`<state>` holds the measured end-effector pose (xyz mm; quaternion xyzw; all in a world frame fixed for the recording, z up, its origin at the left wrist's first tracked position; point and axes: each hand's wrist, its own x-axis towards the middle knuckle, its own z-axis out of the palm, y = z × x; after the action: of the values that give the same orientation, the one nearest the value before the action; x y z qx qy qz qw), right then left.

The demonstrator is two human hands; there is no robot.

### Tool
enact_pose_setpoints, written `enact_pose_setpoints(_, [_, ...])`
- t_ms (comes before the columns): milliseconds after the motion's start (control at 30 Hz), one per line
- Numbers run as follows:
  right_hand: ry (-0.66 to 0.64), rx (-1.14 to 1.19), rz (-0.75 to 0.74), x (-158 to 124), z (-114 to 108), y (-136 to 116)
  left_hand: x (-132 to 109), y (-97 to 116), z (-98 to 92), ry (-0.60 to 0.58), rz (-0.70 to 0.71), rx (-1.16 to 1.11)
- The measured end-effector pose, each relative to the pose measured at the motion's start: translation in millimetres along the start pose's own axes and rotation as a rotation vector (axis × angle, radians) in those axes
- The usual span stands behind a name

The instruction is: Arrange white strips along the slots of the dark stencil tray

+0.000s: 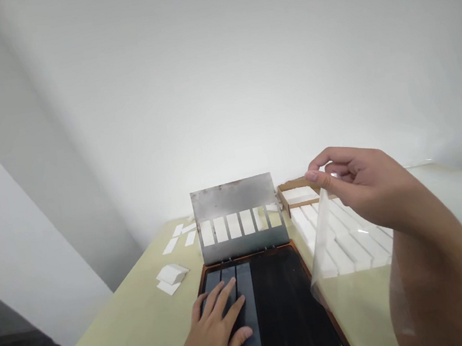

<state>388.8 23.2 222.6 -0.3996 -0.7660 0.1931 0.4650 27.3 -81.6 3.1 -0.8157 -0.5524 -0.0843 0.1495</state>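
While the left hand [216, 332] rests flat, fingers [229, 295] spread on dark strips [248, 306], the right hand [361, 186] pinches a clear plastic sheet [324, 240] above the tabletop [108, 341].

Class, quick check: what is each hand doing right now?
Left hand: open, flat on dark strips.
Right hand: closed, pinching a clear plastic sheet.

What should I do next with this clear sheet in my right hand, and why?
Probably lower the clear plastic sheet from your right hand onto the dark strips on the black board. Your left hand is pressing those strips flat, and the raised metal stencil stands clear of them, so nothing seems to block the way.
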Motion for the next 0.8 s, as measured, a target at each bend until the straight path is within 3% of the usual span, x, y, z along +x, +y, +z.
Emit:
enact_pose_setpoints(267, [-0.074, 0.051, -0.043, -4.1, 1.0, -3.7, 2.9, -2.2, -13.0, -0.074, -0.022, -0.043])
enact_pose_setpoints(533, [-0.288, 0.222, -0.385, -25.7, -6.4, -21.7, 3.5, -4.1, -19.7, -0.186, -0.025, -0.098])
enact_pose_setpoints(800, [-0.312, 0.238, -0.381, -25.6, -6.7, -24.8, -0.3, -3.9, -17.2, -0.161, -0.039, -0.128])
